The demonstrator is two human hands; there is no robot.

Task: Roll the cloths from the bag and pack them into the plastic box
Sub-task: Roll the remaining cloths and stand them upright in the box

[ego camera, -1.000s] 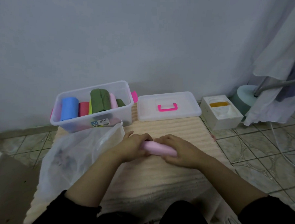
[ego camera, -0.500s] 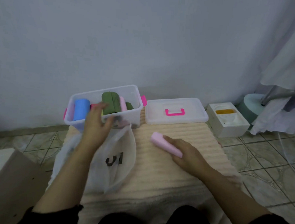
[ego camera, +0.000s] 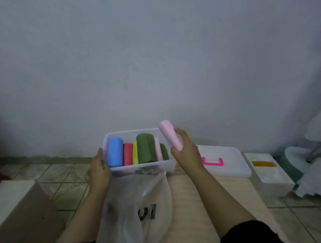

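right hand grips pink rolled cloth, tilted, above right end of plastic box | left hand curls round box's left near corner | box holds blue, red, yellow, green, pink rolls | bag lies just before box | lid beside box, right

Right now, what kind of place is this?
Probably a room in a home, worked on at floor level: patterned floor tiles, a plain painted wall, and a clear plastic box of rolled cloths.
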